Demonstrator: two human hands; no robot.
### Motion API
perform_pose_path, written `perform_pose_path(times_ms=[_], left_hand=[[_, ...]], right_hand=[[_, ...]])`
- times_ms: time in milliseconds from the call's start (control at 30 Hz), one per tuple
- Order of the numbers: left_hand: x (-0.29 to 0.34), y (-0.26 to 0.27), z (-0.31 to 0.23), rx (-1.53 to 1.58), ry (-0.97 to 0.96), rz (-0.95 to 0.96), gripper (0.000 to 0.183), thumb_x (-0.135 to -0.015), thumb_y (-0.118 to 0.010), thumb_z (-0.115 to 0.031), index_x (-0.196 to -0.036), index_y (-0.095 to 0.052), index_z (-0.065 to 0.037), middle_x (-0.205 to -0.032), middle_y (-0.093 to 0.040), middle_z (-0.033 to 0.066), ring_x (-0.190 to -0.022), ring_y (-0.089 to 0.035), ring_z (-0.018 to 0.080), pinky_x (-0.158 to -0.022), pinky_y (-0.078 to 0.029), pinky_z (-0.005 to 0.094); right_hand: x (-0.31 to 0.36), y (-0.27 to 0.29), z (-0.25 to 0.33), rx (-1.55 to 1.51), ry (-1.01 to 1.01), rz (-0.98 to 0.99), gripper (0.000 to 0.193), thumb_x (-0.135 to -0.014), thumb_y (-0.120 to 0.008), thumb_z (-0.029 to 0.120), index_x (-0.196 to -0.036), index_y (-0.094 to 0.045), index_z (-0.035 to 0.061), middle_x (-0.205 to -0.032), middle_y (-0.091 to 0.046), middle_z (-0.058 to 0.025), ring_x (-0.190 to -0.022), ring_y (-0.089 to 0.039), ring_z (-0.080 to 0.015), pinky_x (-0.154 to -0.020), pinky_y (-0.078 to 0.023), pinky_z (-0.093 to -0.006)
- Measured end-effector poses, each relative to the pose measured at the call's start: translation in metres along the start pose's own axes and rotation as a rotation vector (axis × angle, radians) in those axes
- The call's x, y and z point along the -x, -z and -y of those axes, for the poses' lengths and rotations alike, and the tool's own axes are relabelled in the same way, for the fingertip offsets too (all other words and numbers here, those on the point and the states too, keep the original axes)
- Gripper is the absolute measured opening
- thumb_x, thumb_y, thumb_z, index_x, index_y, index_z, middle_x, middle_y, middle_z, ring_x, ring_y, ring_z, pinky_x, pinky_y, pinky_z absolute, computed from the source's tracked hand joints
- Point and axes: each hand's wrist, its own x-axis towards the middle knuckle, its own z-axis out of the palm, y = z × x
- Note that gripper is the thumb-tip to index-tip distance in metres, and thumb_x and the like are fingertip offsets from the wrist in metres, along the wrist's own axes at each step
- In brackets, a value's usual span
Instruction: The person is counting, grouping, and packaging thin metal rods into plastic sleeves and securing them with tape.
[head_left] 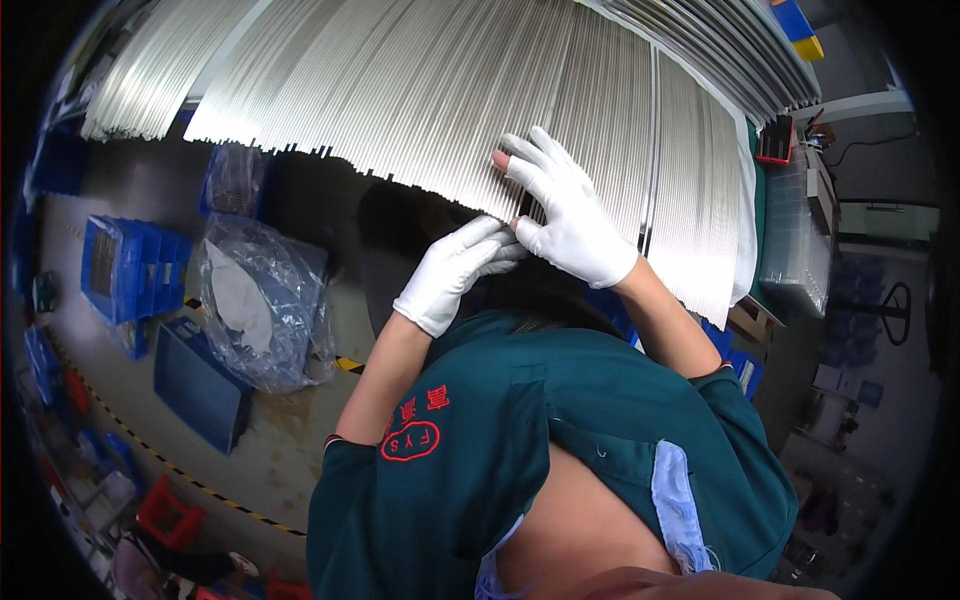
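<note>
A wide layer of long, thin silvery metal strips [400,100] lies side by side in front of me, their near ends forming an uneven edge. My right hand [575,215], in a white glove with some bare fingertips, rests over the strips with its fingers spread and its thumb toward my left hand. Beside it, a narrow dark gap shows between strips. My left hand [455,270], also white-gloved, is at the strips' near ends, its fingers stretched toward the right hand. Whether its fingertips touch a strip is hard to see.
Blue crates [135,270] and a shallow blue tray [203,380] are on the floor at left, near a clear plastic bag [265,300] with something white inside. More strips [720,45] lie at far right. Clear plastic boxes [795,235] and a red bin [775,140] stand right.
</note>
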Motion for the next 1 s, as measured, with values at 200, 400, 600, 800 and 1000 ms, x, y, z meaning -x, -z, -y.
perform_pose_path(times_ms=[200, 400, 600, 800, 1000], left_hand=[[0.001, -0.001, -0.003, 0.018, -0.022, -0.017, 0.036, -0.09, -0.044, -0.014, -0.122, -0.044, 0.003, -0.113, -0.056, 0.0136, -0.101, -0.056, 0.0206, -0.086, -0.044, 0.0301], [0.002, 0.003, -0.003, 0.0, -0.041, -0.004, 0.037, -0.09, -0.044, -0.014, -0.123, -0.042, 0.003, -0.115, -0.054, 0.0146, -0.103, -0.056, 0.0218, -0.087, -0.044, 0.0303], [0.002, 0.005, -0.005, 0.03, -0.061, -0.011, 0.038, -0.09, -0.045, -0.014, -0.123, -0.042, 0.004, -0.116, -0.053, 0.016, -0.103, -0.055, 0.0226, -0.087, -0.044, 0.0307], [0.004, 0.009, -0.006, 0.029, -0.06, -0.021, 0.038, -0.09, -0.045, -0.013, -0.123, -0.041, 0.006, -0.117, -0.053, 0.017, -0.104, -0.055, 0.0232, -0.087, -0.044, 0.0308], [0.003, 0.009, -0.005, 0.057, -0.078, -0.022, 0.037, -0.09, -0.045, -0.013, -0.122, -0.042, 0.005, -0.116, -0.054, 0.0163, -0.103, -0.055, 0.0226, -0.086, -0.044, 0.0302]], right_hand=[[-0.001, -0.001, -0.003, 0.051, 0.007, 0.027, 0.058, -0.064, -0.058, 0.01, -0.121, -0.046, 0.0058, -0.13, -0.04, -0.014, -0.125, -0.028, -0.0361, -0.103, -0.025, -0.0438], [-0.007, 0.0, 0.002, -0.002, -0.033, 0.051, 0.065, -0.063, -0.056, 0.004, -0.126, -0.042, 0.0098, -0.133, -0.036, -0.0129, -0.129, -0.023, -0.0347, -0.105, -0.022, -0.0439], [-0.009, -0.001, 0.002, 0.036, -0.013, 0.067, 0.065, -0.063, -0.058, 0.007, -0.126, -0.042, 0.0095, -0.134, -0.035, -0.0133, -0.129, -0.022, -0.0348, -0.105, -0.022, -0.0439], [-0.012, -0.002, 0.006, 0.013, -0.032, 0.075, 0.066, -0.062, -0.055, 0.004, -0.127, -0.041, 0.0092, -0.135, -0.035, -0.0127, -0.13, -0.021, -0.0343, -0.105, -0.021, -0.0436], [-0.013, -0.004, 0.002, 0.047, 0.0, 0.078, 0.063, -0.065, -0.057, 0.007, -0.126, -0.042, 0.0091, -0.134, -0.035, -0.012, -0.13, -0.022, -0.0341, -0.105, -0.021, -0.043]])
